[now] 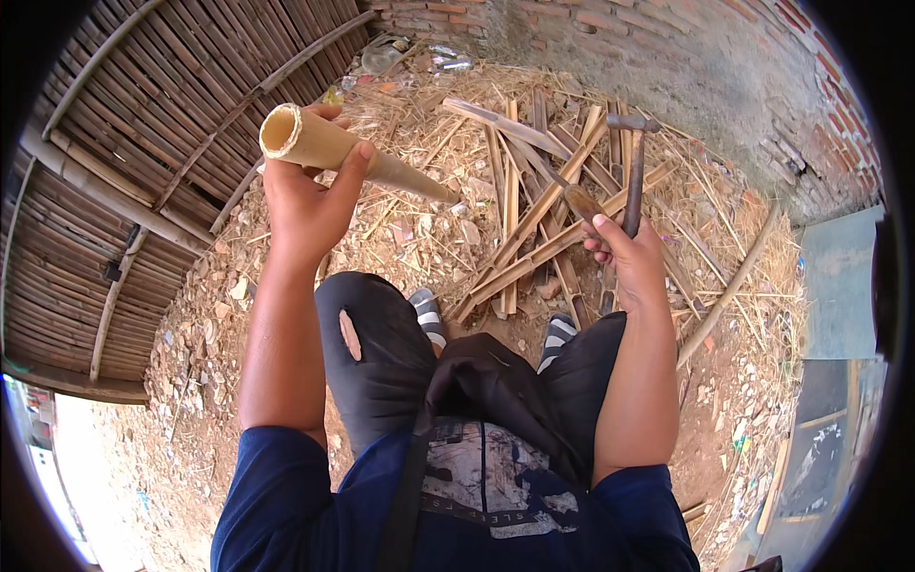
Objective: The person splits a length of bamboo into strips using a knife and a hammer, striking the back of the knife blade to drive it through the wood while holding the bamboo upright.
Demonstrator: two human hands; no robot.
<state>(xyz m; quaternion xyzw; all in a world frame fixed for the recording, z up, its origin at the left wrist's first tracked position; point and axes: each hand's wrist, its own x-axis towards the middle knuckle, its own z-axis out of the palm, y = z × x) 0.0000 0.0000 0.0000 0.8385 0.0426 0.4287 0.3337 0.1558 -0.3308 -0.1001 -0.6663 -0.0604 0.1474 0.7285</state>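
Bamboo tube (391, 172) slants left of the split-bamboo pile (534, 259), its hollow end tipped up; the left hand (319, 195) wraps it, fingers curled behind and thumb pressed along the near side. Over the pile's right part, the right hand (624, 250) clasps a hammer (635, 181) and a wooden-handled blade (583, 203) together, thumb and fingers closed around both handles. Striped socks (429, 316) show just nearer than the pile.
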